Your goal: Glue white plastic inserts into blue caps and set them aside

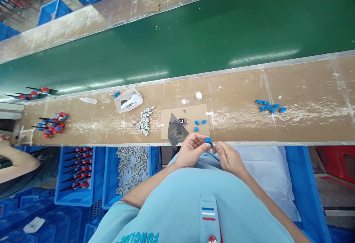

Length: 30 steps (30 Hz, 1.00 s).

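Pinching a small blue part (209, 141) between the left hand (191, 150) and the right hand (229, 158), with fingers nearly closed on it. Seeing three more blue parts (196, 122) on a brown cardboard sheet (194, 115), just ahead of the hands, beside one camouflage-print plastic sheet (176, 129). Spotting about nine blue parts (267, 106) farther right on the wooden bench (235, 128). Finding a heap of small grey pieces (144, 121) and one see-through plastic box (128, 100) to the left, with a green conveyor belt (177, 40) past the bench. Noticing two blue crates (107, 176) below the bench, and teal letters (137, 238) on a light blue shirt (177, 213), too bent to read.
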Motion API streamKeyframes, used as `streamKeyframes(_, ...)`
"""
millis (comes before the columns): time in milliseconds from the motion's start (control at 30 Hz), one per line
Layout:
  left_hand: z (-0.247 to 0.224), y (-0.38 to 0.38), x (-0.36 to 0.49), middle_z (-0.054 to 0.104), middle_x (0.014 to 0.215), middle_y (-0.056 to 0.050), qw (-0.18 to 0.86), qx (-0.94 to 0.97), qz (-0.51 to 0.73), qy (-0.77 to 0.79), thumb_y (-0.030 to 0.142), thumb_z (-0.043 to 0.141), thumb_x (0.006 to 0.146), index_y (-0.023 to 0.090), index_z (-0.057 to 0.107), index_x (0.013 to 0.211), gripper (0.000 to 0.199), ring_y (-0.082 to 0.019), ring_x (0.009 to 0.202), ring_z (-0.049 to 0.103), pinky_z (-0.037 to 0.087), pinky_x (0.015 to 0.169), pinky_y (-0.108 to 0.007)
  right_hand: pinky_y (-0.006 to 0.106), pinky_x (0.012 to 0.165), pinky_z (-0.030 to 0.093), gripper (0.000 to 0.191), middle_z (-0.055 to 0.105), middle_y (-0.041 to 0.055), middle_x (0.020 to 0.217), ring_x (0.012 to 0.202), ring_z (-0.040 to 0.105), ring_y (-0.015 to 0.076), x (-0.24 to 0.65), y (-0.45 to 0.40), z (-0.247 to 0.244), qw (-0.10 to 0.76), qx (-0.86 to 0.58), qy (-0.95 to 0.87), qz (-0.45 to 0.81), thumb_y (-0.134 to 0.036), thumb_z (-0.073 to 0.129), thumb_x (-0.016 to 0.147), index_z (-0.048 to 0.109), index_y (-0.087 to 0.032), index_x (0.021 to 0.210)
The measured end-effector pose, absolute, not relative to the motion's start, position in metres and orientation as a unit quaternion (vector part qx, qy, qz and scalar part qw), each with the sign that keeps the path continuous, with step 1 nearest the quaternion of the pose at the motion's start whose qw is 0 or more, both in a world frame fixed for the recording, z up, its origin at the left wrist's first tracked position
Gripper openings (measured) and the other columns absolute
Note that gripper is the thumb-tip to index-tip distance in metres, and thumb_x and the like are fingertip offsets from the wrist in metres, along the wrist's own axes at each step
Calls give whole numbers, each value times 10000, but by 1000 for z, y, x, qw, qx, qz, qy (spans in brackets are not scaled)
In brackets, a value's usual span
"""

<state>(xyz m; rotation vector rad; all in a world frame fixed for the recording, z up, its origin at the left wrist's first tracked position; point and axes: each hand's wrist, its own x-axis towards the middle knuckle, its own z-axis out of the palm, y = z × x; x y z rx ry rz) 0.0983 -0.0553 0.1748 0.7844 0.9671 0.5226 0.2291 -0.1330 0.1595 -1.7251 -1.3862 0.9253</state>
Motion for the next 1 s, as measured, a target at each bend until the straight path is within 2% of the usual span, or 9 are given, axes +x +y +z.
streamKeyframes(133,178,-55,98,650,690,11,774,381,245,443,405,838,561,152,589,787,421,-79,596,587,497,617,-232,253,459,351,480,430,-28,498,445,414,131,225,-137,153,397,-656,-483,422,-527,225,956,421,-234,630)
streamKeyframes(333,181,-55,98,637,697,1,767,399,245,439,428,830,567,155,577,762,420,-84,612,577,489,613,-230,238,383,278,450,308,-80,461,369,295,104,215,-144,144,438,-603,-330,580,-614,293,916,378,-243,678)
streamKeyframes(400,182,-55,98,630,697,1,766,400,238,444,432,829,567,154,576,767,426,-82,605,569,483,608,-228,238,396,295,440,326,-76,462,380,322,108,215,-146,142,442,-618,-330,560,-598,301,921,387,-240,680)
streamKeyframes(533,182,-54,99,619,694,3,770,394,216,453,442,827,564,150,572,780,444,-77,579,556,474,591,-228,245,478,353,383,450,-32,532,487,439,132,216,-146,142,421,-693,-414,414,-501,352,933,458,-229,685)
streamKeyframes(667,182,-54,102,615,679,6,766,401,205,458,417,828,572,149,571,793,432,-77,570,554,468,590,-228,247,506,376,357,521,-11,577,531,493,142,214,-145,143,410,-726,-432,345,-436,344,945,479,-228,689)
streamKeyframes(867,182,-54,103,603,658,17,762,402,186,472,391,826,575,154,563,780,409,-77,558,548,467,578,-229,266,464,346,418,491,-13,522,485,464,153,222,-148,144,425,-815,-306,250,-539,323,933,457,-231,686)
streamKeyframes(933,181,-53,102,606,656,15,765,401,184,469,386,818,591,155,569,795,397,-84,563,557,473,592,-240,261,442,323,434,430,-36,489,447,413,140,224,-151,143,447,-801,-278,285,-572,321,927,446,-231,691)
streamKeyframes(1000,181,-53,103,613,667,11,769,398,186,464,385,814,600,153,575,815,397,-91,578,569,480,611,-251,251,421,297,450,363,-60,465,414,352,122,223,-153,144,468,-742,-288,383,-594,317,922,438,-231,687)
